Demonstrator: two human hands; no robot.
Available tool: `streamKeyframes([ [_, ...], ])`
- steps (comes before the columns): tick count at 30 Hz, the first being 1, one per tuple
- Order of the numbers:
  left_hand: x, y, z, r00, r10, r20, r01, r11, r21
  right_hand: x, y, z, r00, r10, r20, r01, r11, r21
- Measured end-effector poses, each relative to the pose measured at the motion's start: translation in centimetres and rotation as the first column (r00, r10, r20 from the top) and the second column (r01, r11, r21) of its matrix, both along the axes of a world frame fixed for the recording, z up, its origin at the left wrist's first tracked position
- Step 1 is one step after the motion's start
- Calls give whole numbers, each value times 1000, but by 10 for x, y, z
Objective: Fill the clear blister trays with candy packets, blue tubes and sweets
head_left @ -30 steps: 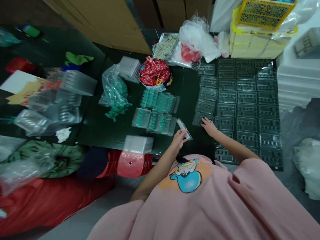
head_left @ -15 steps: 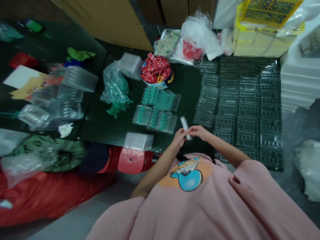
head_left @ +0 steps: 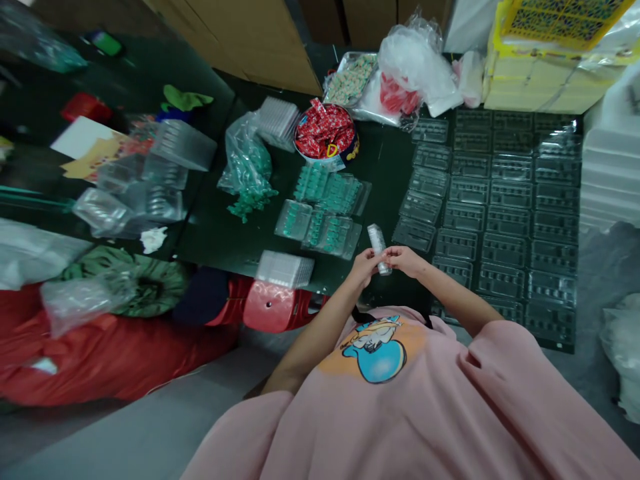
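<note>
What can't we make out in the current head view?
- Clear plastic stack: lower part partly covered by fingers of the left hand and right hand; piece count too small to read.
- Red packets: print too small; lower ones hidden under the top layer.
- Yellow basket: cut off by top edge.
- White bag: cut off by right edge.
- Green item, upper left: blurred.

1. A dark green table [head_left: 385, 190] is dimly lit, with glare reflected at two o'clock.
2. Brown cardboard [head_left: 260, 43] is seen at eleven o'clock, brown panels [head_left: 373, 20] at twelve.
3. A red plastic seat [head_left: 270, 312] and grey floor [head_left: 170, 420] are seen toward seven-thirty.
</note>
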State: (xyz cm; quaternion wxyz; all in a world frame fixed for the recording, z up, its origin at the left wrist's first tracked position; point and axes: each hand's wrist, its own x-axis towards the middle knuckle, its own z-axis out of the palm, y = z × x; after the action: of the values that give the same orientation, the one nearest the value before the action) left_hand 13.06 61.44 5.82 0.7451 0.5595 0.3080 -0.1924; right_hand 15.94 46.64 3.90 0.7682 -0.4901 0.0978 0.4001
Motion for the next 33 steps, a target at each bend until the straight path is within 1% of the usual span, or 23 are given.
streamKeyframes([
  [5,-4,-1,4,999,-34,36,33,999,19,-7,-1,5,1000,-9,-4,9,1000,7],
  [8,-6,4,6,998,-34,61,34,999,1,-8,-7,5,998,-62,-13,62,998,19],
  [11,-8,18,8,998,9,65,-9,1000,8,-6,-22,2,988,-152,-11,152,987,43],
  [14,-13,37,8,993,101,60,-102,995,13,-8,-41,-3,982,-190,-26,191,980,55],
  [17,-25,54,5,985,162,63,-162,987,-8,-17,-55,-10,972,-225,-66,228,973,46],
  [19,-36,61,-1,981,180,69,-180,984,-14,-26,-57,-17,965,-249,-80,252,967,36],
  [21,-50,65,-8,978,193,74,-192,981,-16,-36,-56,-25,967,-236,-93,239,971,22],
  [23,-64,67,-14,977,201,69,-201,979,-18,-44,-54,-34,975,-195,-109,194,981,-17],
  [25,-76,68,-18,977,203,58,-202,979,-23,-48,-55,-43,985,-126,-121,115,989,-94],
  [26,-81,68,-19,978,202,54,-201,979,-26,-47,-56,-48,989,-91,-116,72,984,-161],
  [27,-85,67,-19,979,197,51,-195,980,-28,-46,-59,-52,994,-54,-91,29,964,-263],
  [28,-89,67,-19,981,189,52,-188,982,-28,-42,-62,-55,998,-20,-53,-2,922,-388],
  [29,-92,66,-18,982,182,54,-181,983,-26,-39,-65,-57,1000,10,-9,-13,858,-513],
  [30,-95,66,-18,983,176,58,-175,984,-23,-35,-68,-59,999,31,34,-3,786,-619],
  [31,-97,65,-17,984,170,62,-169,985,-20,-32,-69,-60,997,37,66,19,722,-691],
  [33,-100,64,-15,984,166,68,-165,986,-17,-33,-69,-59,984,56,169,100,613,-784],
])
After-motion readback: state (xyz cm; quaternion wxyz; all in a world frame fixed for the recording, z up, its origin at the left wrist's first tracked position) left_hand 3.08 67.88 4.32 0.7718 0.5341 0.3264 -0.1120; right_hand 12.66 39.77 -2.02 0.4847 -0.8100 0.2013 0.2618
